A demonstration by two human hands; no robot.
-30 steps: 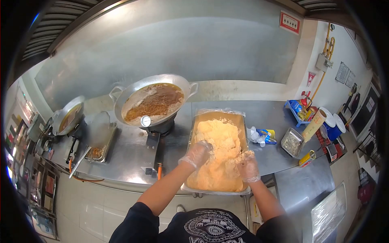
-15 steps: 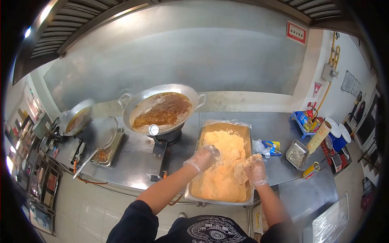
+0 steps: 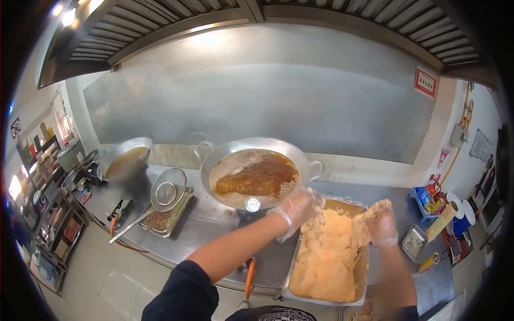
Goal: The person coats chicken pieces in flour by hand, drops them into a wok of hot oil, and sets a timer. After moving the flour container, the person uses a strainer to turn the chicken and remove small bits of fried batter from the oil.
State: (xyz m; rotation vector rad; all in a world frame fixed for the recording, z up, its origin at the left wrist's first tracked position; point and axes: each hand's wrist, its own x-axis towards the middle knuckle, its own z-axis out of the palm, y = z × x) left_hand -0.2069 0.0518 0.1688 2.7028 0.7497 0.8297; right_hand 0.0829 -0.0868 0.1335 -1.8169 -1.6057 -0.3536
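Observation:
My right hand, in a clear plastic glove, grips a large, ragged flour-coated piece over the right side of the metal pan. Orange-tinted flour fills much of that pan. My left hand, gloved too, is raised between the pan's far left corner and the right side of the wok. Its fingers are closed around a floury lump, partly hidden and blurred. In the wok, brown oil foams and bubbles. A round dial thermometer sits at the near rim.
Left of the wok, a long-handled strainer rests over a metal tray with fried bits. A second wok stands further left. Rightward are a small metal container, a blue basket, a yellow can and a plastic-wrap roll.
Both hands have lifted from the flour with floury pieces, the left one moving toward the wok. My view has tilted up and shifted left, so the counter appears lower and further right.

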